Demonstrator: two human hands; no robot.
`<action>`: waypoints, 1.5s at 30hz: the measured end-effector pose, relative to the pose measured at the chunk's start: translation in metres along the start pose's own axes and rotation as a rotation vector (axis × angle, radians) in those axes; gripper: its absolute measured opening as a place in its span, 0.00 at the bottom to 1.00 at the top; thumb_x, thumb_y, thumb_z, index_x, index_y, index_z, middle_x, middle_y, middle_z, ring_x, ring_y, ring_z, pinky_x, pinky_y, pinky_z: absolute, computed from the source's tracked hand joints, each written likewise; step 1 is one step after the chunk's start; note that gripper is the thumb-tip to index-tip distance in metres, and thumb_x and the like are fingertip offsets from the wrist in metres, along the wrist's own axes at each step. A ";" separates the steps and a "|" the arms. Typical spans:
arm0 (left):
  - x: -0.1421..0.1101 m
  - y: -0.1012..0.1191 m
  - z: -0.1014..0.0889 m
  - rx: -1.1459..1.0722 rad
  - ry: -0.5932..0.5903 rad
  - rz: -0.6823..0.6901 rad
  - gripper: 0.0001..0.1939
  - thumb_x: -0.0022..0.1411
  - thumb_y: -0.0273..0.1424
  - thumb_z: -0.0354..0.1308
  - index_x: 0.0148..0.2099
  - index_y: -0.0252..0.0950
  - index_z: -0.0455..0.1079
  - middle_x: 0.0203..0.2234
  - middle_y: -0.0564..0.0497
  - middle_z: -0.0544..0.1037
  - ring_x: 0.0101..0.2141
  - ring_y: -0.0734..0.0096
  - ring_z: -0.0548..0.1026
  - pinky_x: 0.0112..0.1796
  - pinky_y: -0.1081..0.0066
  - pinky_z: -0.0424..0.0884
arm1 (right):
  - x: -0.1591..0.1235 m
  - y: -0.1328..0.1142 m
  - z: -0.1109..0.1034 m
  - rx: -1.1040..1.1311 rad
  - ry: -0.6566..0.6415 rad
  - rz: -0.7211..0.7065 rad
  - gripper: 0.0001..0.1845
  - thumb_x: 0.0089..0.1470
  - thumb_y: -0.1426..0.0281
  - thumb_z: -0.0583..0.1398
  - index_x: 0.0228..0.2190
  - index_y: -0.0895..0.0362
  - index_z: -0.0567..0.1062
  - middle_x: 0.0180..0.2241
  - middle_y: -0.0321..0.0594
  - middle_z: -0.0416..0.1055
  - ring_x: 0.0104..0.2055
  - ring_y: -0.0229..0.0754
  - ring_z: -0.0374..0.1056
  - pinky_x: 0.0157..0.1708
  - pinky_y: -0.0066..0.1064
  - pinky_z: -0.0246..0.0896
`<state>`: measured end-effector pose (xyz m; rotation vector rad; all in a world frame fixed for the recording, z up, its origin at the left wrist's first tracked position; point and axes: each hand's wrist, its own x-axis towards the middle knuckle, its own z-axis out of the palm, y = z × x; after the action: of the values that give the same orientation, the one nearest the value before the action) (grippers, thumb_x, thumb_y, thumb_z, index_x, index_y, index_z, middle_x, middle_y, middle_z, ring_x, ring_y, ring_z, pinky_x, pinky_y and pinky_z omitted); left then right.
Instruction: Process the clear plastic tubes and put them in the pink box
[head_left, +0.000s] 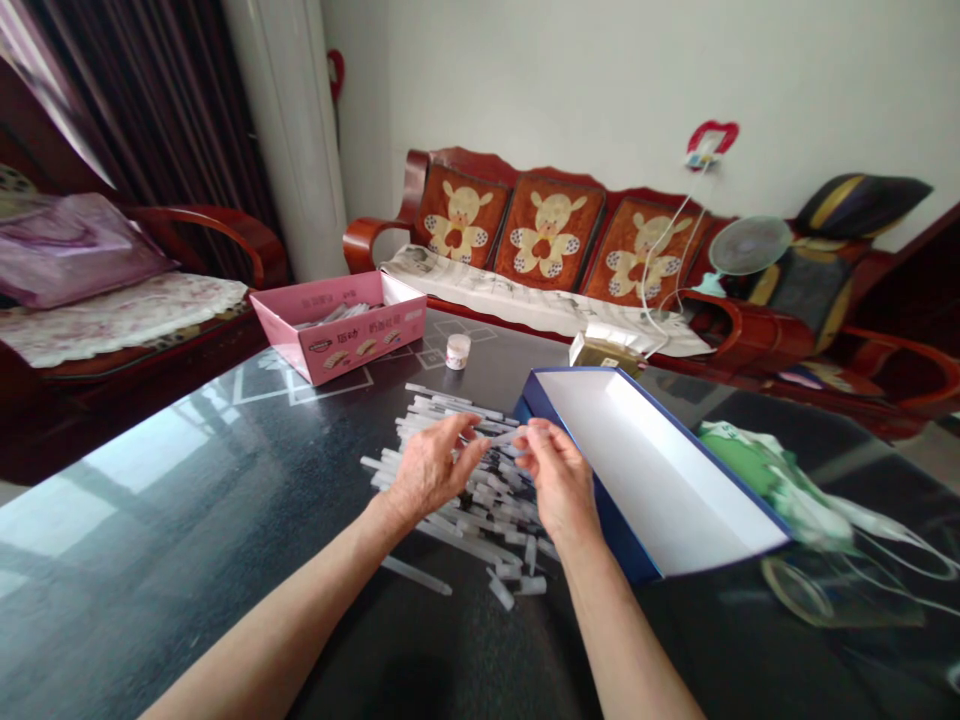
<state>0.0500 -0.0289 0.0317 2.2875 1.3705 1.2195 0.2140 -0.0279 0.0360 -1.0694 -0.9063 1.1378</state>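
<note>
A thin translucent plastic tube piece [504, 438] is pinched between the fingertips of my right hand [561, 485]. Its far end points toward my left hand [435, 468], whose thumb and forefinger are apart close to that end; whether the thumb touches it I cannot tell. Beneath both hands spreads a loose pile of whitish plastic tubes [465, 543], long ones and short cap-like pieces mixed. Several short pieces [532, 585] lie at the pile's near edge. Right of my right hand stands an open blue box [630, 535] with a white inside.
A pink box [360, 345] holding similar tubes stands at the back left of the dark glossy table [187, 520]. Behind the pile is a small white jar [458, 352]. A tissue box [606, 350], a green-and-white bag [750, 460] and white cables lie to the right.
</note>
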 end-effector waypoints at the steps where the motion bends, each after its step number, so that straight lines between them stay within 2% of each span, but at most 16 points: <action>1: 0.002 -0.005 -0.003 -0.010 0.080 -0.031 0.13 0.65 0.38 0.51 0.48 0.36 0.68 0.31 0.51 0.79 0.28 0.73 0.76 0.30 0.77 0.67 | 0.003 -0.005 -0.005 0.043 0.072 -0.036 0.20 0.41 0.59 0.69 0.35 0.56 0.76 0.31 0.36 0.76 0.32 0.38 0.72 0.25 0.23 0.66; 4: 0.008 -0.025 -0.013 0.022 0.337 -0.227 0.13 0.66 0.37 0.49 0.45 0.36 0.70 0.26 0.53 0.78 0.25 0.75 0.74 0.30 0.76 0.67 | 0.012 -0.016 -0.016 0.147 0.231 -0.089 0.22 0.36 0.61 0.71 0.34 0.57 0.75 0.31 0.36 0.76 0.32 0.37 0.73 0.27 0.23 0.69; 7: 0.011 -0.044 -0.018 0.056 0.409 -0.303 0.12 0.64 0.35 0.50 0.43 0.36 0.71 0.21 0.55 0.75 0.24 0.74 0.74 0.29 0.76 0.66 | 0.014 -0.011 -0.018 0.074 0.193 -0.027 0.21 0.36 0.62 0.71 0.33 0.58 0.76 0.31 0.38 0.77 0.32 0.38 0.74 0.26 0.24 0.69; 10: 0.009 -0.049 -0.015 0.097 0.331 -0.134 0.10 0.64 0.32 0.51 0.42 0.36 0.72 0.26 0.52 0.77 0.28 0.73 0.74 0.33 0.75 0.69 | 0.011 0.008 -0.010 -0.068 0.119 0.013 0.20 0.38 0.60 0.69 0.33 0.58 0.77 0.30 0.39 0.77 0.32 0.40 0.75 0.25 0.24 0.69; 13: 0.004 -0.046 -0.007 0.173 0.167 0.134 0.11 0.64 0.33 0.52 0.45 0.37 0.72 0.38 0.47 0.77 0.39 0.67 0.74 0.42 0.69 0.70 | 0.009 0.021 -0.007 -0.231 0.063 -0.007 0.20 0.42 0.58 0.65 0.35 0.59 0.77 0.30 0.40 0.77 0.33 0.43 0.75 0.25 0.26 0.69; 15: 0.001 -0.043 -0.002 0.219 0.046 0.247 0.12 0.65 0.33 0.51 0.47 0.37 0.72 0.43 0.45 0.76 0.43 0.64 0.73 0.46 0.65 0.70 | 0.009 0.022 -0.010 -0.385 0.047 -0.051 0.21 0.46 0.56 0.62 0.37 0.59 0.78 0.29 0.41 0.78 0.34 0.45 0.75 0.26 0.28 0.69; 19: -0.003 -0.041 0.004 0.264 -0.092 0.292 0.12 0.65 0.29 0.50 0.47 0.36 0.72 0.44 0.45 0.76 0.43 0.64 0.72 0.46 0.63 0.70 | 0.011 0.014 -0.020 -0.738 0.039 -0.278 0.19 0.52 0.58 0.57 0.37 0.58 0.79 0.34 0.44 0.79 0.37 0.47 0.74 0.37 0.34 0.69; 22: -0.004 -0.041 0.005 0.248 -0.075 0.297 0.12 0.65 0.29 0.49 0.46 0.36 0.72 0.43 0.45 0.76 0.43 0.64 0.72 0.45 0.64 0.70 | 0.012 0.015 -0.025 -0.905 -0.058 -0.447 0.15 0.53 0.65 0.56 0.37 0.56 0.79 0.39 0.45 0.78 0.41 0.47 0.73 0.46 0.36 0.66; 24: -0.003 -0.042 0.005 0.214 -0.023 0.300 0.12 0.66 0.28 0.49 0.45 0.36 0.72 0.42 0.45 0.76 0.42 0.66 0.72 0.45 0.65 0.70 | 0.011 0.017 -0.027 -0.960 -0.112 -0.500 0.15 0.52 0.68 0.56 0.38 0.56 0.79 0.41 0.46 0.77 0.44 0.47 0.72 0.48 0.37 0.65; 27: -0.001 -0.049 0.004 0.200 0.146 0.217 0.11 0.66 0.29 0.48 0.43 0.36 0.73 0.36 0.47 0.77 0.37 0.68 0.72 0.41 0.68 0.70 | 0.013 0.017 -0.028 -0.998 -0.101 -0.511 0.14 0.51 0.68 0.57 0.39 0.56 0.78 0.41 0.46 0.77 0.45 0.47 0.72 0.49 0.37 0.64; 30: 0.000 -0.058 0.000 0.262 0.361 0.014 0.12 0.66 0.30 0.49 0.40 0.35 0.74 0.27 0.49 0.76 0.31 0.69 0.72 0.36 0.70 0.68 | 0.028 0.007 -0.023 -1.015 -0.077 -0.532 0.13 0.53 0.68 0.55 0.35 0.55 0.79 0.38 0.43 0.77 0.41 0.45 0.73 0.46 0.33 0.64; 32: 0.001 -0.064 -0.004 0.287 0.451 -0.107 0.13 0.65 0.31 0.49 0.39 0.35 0.74 0.25 0.49 0.76 0.30 0.69 0.72 0.34 0.71 0.67 | 0.046 0.000 -0.013 -1.071 -0.095 -0.541 0.13 0.54 0.68 0.55 0.34 0.55 0.80 0.36 0.43 0.77 0.39 0.43 0.73 0.44 0.31 0.64; 35: 0.002 -0.070 -0.008 0.270 0.507 -0.201 0.13 0.64 0.32 0.50 0.38 0.35 0.75 0.27 0.49 0.78 0.30 0.69 0.74 0.34 0.72 0.66 | 0.081 -0.007 0.012 -1.271 -0.179 -0.468 0.12 0.53 0.70 0.57 0.35 0.55 0.81 0.35 0.42 0.78 0.37 0.42 0.73 0.41 0.28 0.63; 37: 0.002 -0.071 -0.010 0.252 0.523 -0.227 0.13 0.64 0.33 0.50 0.38 0.35 0.76 0.28 0.49 0.79 0.30 0.69 0.75 0.33 0.73 0.67 | 0.103 -0.006 0.030 -1.413 -0.279 -0.399 0.13 0.54 0.71 0.56 0.36 0.53 0.81 0.38 0.41 0.79 0.41 0.43 0.73 0.43 0.28 0.62; 41: 0.001 -0.071 -0.009 0.233 0.534 -0.246 0.13 0.63 0.33 0.50 0.39 0.36 0.76 0.30 0.48 0.80 0.31 0.68 0.76 0.34 0.73 0.68 | 0.133 0.005 0.056 -1.466 -0.389 -0.335 0.13 0.50 0.74 0.58 0.31 0.51 0.82 0.35 0.37 0.80 0.41 0.42 0.74 0.41 0.25 0.62; 45: 0.001 -0.071 -0.008 0.207 0.530 -0.251 0.12 0.63 0.32 0.51 0.40 0.36 0.76 0.30 0.48 0.81 0.31 0.69 0.77 0.34 0.73 0.68 | 0.145 0.019 0.066 -1.515 -0.448 -0.267 0.11 0.45 0.75 0.61 0.25 0.50 0.82 0.31 0.37 0.80 0.38 0.42 0.74 0.37 0.25 0.63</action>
<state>-0.0004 0.0092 -0.0017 1.8950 1.9717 1.7392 0.1755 0.1274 0.0391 -1.7714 -2.3423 0.2840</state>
